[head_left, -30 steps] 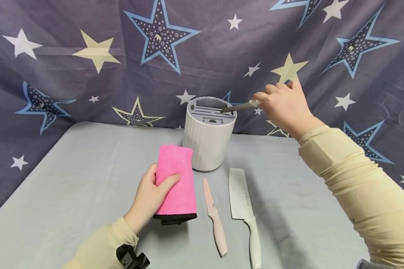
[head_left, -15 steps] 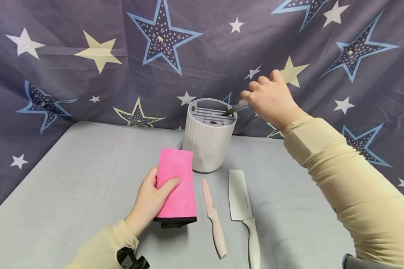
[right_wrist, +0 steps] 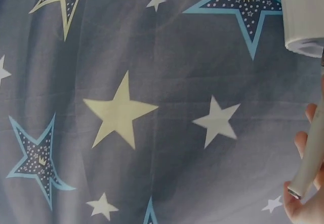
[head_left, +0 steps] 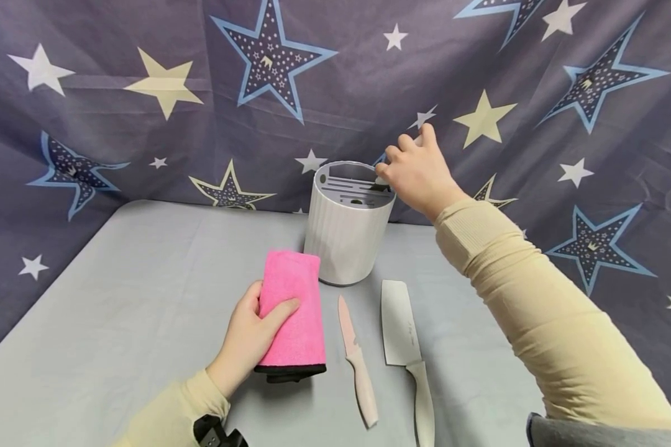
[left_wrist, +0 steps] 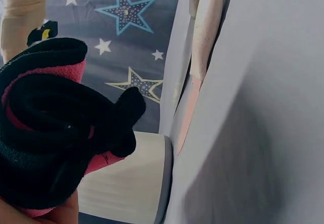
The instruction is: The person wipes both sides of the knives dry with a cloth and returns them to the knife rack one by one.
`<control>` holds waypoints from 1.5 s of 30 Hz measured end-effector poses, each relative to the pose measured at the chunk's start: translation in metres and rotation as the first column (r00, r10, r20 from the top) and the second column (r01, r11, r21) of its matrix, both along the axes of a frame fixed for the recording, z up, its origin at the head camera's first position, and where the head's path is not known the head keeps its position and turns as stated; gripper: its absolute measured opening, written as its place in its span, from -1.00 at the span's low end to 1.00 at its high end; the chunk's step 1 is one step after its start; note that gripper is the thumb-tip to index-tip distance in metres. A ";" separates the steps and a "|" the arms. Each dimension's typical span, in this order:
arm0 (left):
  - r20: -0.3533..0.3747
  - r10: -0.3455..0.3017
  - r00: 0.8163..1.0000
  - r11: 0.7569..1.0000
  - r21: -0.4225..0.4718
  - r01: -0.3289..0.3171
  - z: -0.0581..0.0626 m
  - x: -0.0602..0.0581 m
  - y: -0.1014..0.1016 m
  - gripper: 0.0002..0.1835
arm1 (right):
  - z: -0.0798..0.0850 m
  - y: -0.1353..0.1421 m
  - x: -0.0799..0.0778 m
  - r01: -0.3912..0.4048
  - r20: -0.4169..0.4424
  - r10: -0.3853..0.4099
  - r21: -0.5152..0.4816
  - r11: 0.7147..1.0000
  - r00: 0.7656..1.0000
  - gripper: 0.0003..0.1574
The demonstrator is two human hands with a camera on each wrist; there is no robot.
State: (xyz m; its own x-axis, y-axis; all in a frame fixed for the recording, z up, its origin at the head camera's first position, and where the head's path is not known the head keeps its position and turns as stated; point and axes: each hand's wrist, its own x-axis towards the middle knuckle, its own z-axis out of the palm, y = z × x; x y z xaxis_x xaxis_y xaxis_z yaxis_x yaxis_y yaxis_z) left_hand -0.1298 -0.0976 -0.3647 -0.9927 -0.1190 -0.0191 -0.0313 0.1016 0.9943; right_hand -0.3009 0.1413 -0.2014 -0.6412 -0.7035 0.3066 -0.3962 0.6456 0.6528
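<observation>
My left hand (head_left: 251,329) grips a folded pink cloth (head_left: 293,310) with a black edge, thumb across its front; the left wrist view shows the black layered end of the cloth (left_wrist: 45,117). At the white ribbed knife block (head_left: 343,239), my right hand (head_left: 419,171) holds a knife by its pale handle (right_wrist: 310,158) over the right side of the slotted top. Most of its blade is hidden, apparently down in the block. A small pink-bladed knife (head_left: 358,379) and a broad cleaver (head_left: 399,326) lie on the table in front of the block.
The table has a grey cover (head_left: 145,298). Behind it hangs a dark curtain with stars (head_left: 363,81), close behind the knife block. The cleaver's handle (head_left: 423,403) points toward the near edge.
My right hand has moved left and toward the block, and the knife has tilted more upright with its blade sinking into the top. The left hand with the cloth has barely moved.
</observation>
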 end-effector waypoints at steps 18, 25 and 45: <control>0.015 -0.010 1.000 1.000 0.007 0.010 -0.006 0.000 0.004 -0.66 | -0.021 -0.007 -0.004 0.027 0.047 -0.024 -0.047 0.999 0.999 -0.74; 0.018 -0.005 1.000 1.000 -0.002 0.005 -0.006 0.001 0.004 -0.66 | -0.025 -0.005 -0.005 -0.007 0.040 0.010 -0.078 0.997 0.999 -0.74; -0.003 0.004 1.000 0.999 -0.035 -0.004 -0.003 -0.003 0.000 -0.64 | -0.027 0.000 0.002 -0.220 -0.075 0.207 -0.281 0.934 0.975 -0.79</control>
